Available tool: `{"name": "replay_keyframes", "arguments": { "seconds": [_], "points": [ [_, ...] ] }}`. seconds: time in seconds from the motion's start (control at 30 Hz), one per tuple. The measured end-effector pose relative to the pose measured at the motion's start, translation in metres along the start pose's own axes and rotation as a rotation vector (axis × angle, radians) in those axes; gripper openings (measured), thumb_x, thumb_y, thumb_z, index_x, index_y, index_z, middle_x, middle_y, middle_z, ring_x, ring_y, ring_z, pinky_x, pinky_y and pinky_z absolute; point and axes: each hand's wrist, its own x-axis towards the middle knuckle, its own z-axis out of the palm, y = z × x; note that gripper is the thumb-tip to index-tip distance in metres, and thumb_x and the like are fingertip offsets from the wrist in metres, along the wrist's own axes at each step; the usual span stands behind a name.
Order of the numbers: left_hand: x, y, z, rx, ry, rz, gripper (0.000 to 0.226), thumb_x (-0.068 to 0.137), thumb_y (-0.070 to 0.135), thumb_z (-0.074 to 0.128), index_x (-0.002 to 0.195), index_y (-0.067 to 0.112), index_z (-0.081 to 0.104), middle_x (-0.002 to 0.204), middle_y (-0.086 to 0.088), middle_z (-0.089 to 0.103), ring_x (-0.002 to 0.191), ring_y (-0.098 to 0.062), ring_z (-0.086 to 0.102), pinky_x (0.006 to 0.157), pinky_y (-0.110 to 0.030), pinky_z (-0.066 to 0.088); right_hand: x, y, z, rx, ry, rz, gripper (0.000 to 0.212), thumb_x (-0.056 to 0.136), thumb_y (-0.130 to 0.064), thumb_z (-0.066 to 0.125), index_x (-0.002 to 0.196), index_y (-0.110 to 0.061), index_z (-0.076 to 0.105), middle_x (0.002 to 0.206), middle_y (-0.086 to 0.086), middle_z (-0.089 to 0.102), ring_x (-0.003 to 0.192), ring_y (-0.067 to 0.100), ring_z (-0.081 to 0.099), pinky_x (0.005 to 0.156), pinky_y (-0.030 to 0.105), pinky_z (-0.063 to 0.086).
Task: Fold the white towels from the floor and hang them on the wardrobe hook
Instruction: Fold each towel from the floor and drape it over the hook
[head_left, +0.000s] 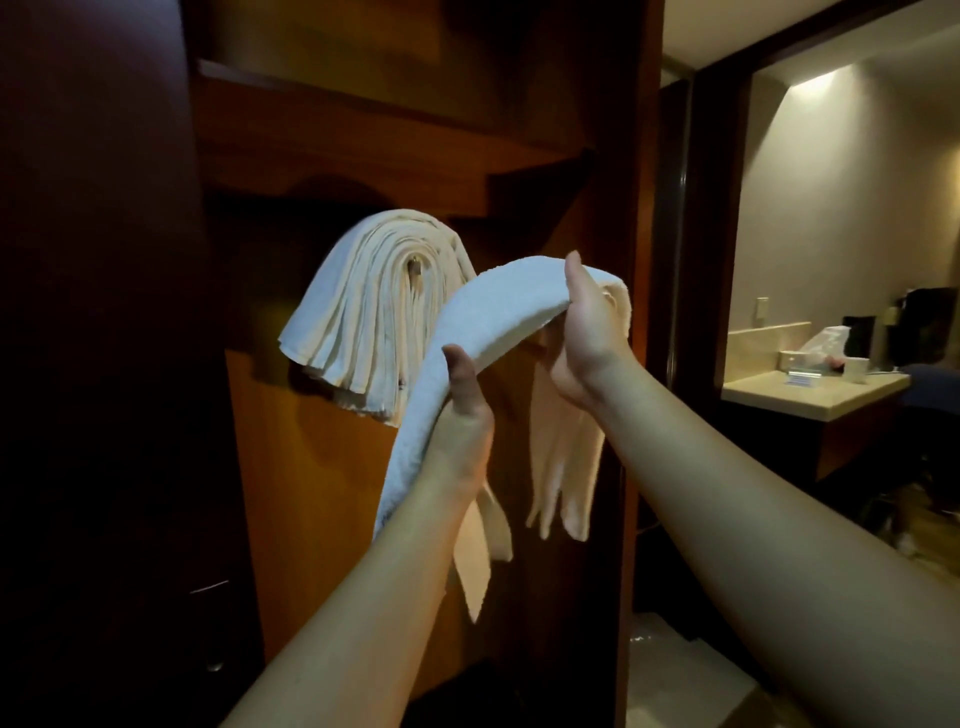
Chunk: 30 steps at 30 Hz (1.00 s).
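A folded white towel (483, 317) arches between my two raised hands in front of the open wardrobe. My left hand (462, 415) grips its lower left part, thumb on top. My right hand (587, 332) grips its upper right bend, thumb over the fold, and the loose ends hang down below both hands. Just behind and to the left, a thick stack of several folded white towels (358, 312) is draped over the wardrobe hook (415, 267), whose metal tip shows in the middle of the stack.
The wooden wardrobe (363, 130) has a shelf above the hook and a side panel (639, 208) at right. A dark door (93, 312) fills the left. Through the doorway at right stands a counter (810, 395) with small items.
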Motion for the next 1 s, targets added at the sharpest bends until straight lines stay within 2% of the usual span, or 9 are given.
{"name": "replay_keyframes", "arguments": {
  "seconds": [0.1, 0.2, 0.33, 0.4, 0.47, 0.63, 0.7, 0.83, 1.0],
  "points": [
    [0.000, 0.016, -0.010, -0.025, 0.073, 0.053, 0.114, 0.062, 0.095, 0.034, 0.154, 0.027, 0.037, 0.156, 0.003, 0.043, 0.146, -0.019, 0.036, 0.121, -0.038, 0.023, 0.014, 0.007, -0.009, -0.245, 0.118, -0.064, 0.057, 0.088, -0.064, 0.062, 0.128, -0.024, 0.057, 0.131, 0.000, 0.059, 0.123, 0.021, 0.056, 0.109, 0.043, 0.047],
    [0.011, 0.029, -0.026, -0.022, 0.046, 0.130, 0.068, 0.089, 0.080, 0.030, 0.131, 0.034, 0.056, 0.134, -0.001, 0.065, 0.129, -0.018, 0.056, 0.115, -0.047, 0.039, 0.024, 0.011, -0.012, -0.472, 0.130, -0.163, 0.056, 0.091, -0.066, 0.056, 0.127, -0.024, 0.063, 0.108, -0.015, 0.056, 0.108, 0.008, 0.054, 0.094, 0.018, 0.039],
    [0.033, 0.048, -0.049, -0.082, -0.006, 0.141, 0.061, 0.099, 0.069, 0.028, 0.131, 0.027, 0.057, 0.113, 0.002, 0.075, 0.105, -0.007, 0.070, 0.079, -0.022, 0.057, 0.038, 0.011, -0.009, -0.566, 0.161, -0.232, 0.043, 0.097, -0.058, 0.054, 0.114, -0.022, 0.071, 0.078, -0.028, 0.039, 0.084, -0.001, 0.048, 0.068, -0.002, 0.028],
    [0.043, 0.058, -0.058, -0.145, 0.039, 0.116, 0.058, 0.100, 0.064, 0.037, 0.137, 0.022, 0.054, 0.112, 0.002, 0.074, 0.096, -0.003, 0.071, 0.070, -0.016, 0.053, 0.048, 0.014, -0.006, -0.549, 0.158, -0.209, 0.043, 0.094, -0.062, 0.057, 0.108, -0.024, 0.072, 0.084, -0.023, 0.054, 0.090, 0.001, 0.056, 0.062, 0.004, 0.033],
    [0.054, 0.065, -0.063, -0.206, 0.130, 0.082, 0.052, 0.101, 0.050, 0.047, 0.140, 0.016, 0.052, 0.119, -0.004, 0.071, 0.101, -0.010, 0.068, 0.082, -0.022, 0.048, 0.061, 0.016, -0.004, -0.526, 0.147, -0.150, 0.058, 0.089, -0.068, 0.059, 0.121, -0.021, 0.068, 0.104, -0.008, 0.064, 0.102, 0.009, 0.060, 0.066, 0.012, 0.036],
    [0.086, 0.078, -0.073, -0.110, 0.257, 0.067, 0.024, 0.095, 0.035, 0.058, 0.112, 0.017, 0.061, 0.116, -0.006, 0.071, 0.108, -0.015, 0.065, 0.091, -0.031, 0.044, 0.098, 0.020, 0.003, -0.579, 0.026, -0.117, 0.088, 0.065, -0.088, 0.058, 0.125, -0.024, 0.065, 0.127, 0.004, 0.064, 0.116, 0.019, 0.062, 0.105, 0.039, 0.050],
    [0.105, 0.085, -0.078, -0.077, 0.276, 0.083, 0.025, 0.093, 0.036, 0.059, 0.109, 0.017, 0.064, 0.116, -0.005, 0.071, 0.110, -0.014, 0.065, 0.097, -0.033, 0.041, 0.117, 0.023, 0.007, -0.574, -0.043, -0.135, 0.090, 0.053, -0.092, 0.059, 0.114, -0.026, 0.068, 0.125, 0.002, 0.067, 0.116, 0.017, 0.064, 0.108, 0.040, 0.048],
    [0.147, 0.095, -0.090, -0.040, 0.317, 0.167, 0.028, 0.091, 0.043, 0.062, 0.098, 0.017, 0.064, 0.095, -0.002, 0.070, 0.099, -0.014, 0.067, 0.107, -0.040, 0.046, 0.161, 0.038, 0.011, -0.497, -0.392, -0.050, 0.065, 0.064, -0.086, 0.062, 0.104, -0.035, 0.064, 0.119, -0.010, 0.067, 0.111, 0.001, 0.060, 0.117, 0.033, 0.030],
    [0.204, 0.106, -0.103, 0.013, 0.111, 0.214, 0.069, 0.090, 0.071, 0.047, 0.110, 0.010, 0.071, 0.096, -0.008, 0.079, 0.089, -0.014, 0.076, 0.075, -0.030, 0.052, 0.230, 0.053, 0.020, -0.481, -0.583, -0.048, 0.064, 0.065, -0.090, 0.052, 0.108, -0.043, 0.061, 0.103, -0.025, 0.070, 0.101, -0.011, 0.064, 0.102, 0.022, 0.031]
  ]
}}
